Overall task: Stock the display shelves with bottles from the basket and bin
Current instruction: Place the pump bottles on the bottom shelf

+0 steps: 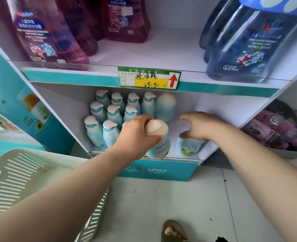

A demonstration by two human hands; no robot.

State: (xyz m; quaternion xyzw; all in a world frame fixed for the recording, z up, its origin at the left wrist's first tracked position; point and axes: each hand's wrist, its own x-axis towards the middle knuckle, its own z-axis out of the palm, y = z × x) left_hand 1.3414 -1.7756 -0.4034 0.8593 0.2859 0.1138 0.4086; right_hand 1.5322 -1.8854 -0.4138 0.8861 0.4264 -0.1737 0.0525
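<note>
white board forms the lower shelf (pixel 222 109), the slotted basket (pixel 22 172) at its lower left. pump bottles (pixel 109 117) fill its left half. my left hand (pixel 137 135) wraps round the cap end of a blue bottle (pixel 160 147), tilted at the front edge. my right hand (pixel 201 126), fingers spread and slack, is over a short bottle (pixel 187 147) just beside. released tilted, the blue bottle could topple off the lip or knock the short bottle.

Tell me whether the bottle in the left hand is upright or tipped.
Roughly upright: the left hand grips the bottle by its pale cap, cap uppermost, base at the shelf edge; contact unclear.
</note>
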